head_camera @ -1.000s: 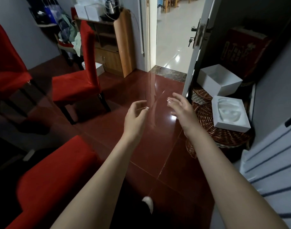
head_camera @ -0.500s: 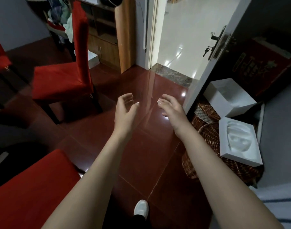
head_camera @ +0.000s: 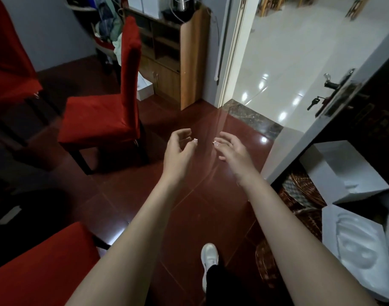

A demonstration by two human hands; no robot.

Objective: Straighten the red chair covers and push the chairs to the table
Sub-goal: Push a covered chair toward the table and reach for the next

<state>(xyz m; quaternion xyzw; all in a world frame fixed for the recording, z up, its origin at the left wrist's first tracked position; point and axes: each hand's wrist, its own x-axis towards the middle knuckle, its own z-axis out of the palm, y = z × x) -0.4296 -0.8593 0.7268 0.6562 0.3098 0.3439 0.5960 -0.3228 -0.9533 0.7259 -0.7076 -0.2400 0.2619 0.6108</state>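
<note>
A red-covered chair (head_camera: pixel 100 115) stands on the dark red floor at middle left, its tall back toward the wooden cabinet. Another red-covered chair (head_camera: pixel 10 69) shows at the far left, cut by the frame edge. A third red cover (head_camera: pixel 38 268) fills the lower left corner, close under my left arm. My left hand (head_camera: pixel 178 151) and my right hand (head_camera: pixel 232 150) are held out side by side over the floor, fingers loosely apart, holding nothing and touching no chair. The table's dark edge is barely visible at left.
A wooden cabinet (head_camera: pixel 184 62) stands by the doorway. The open grey door (head_camera: pixel 317 133) with handle and key is at right. Wicker baskets (head_camera: pixel 299 202) and white foam boxes (head_camera: pixel 352 244) sit on the floor at lower right. My white shoe (head_camera: pixel 209 259) steps forward.
The view has swung back left and moved forward, so the middle chair sits nearer centre. Both hands stay out in front, empty. My foot has stepped further forward.
</note>
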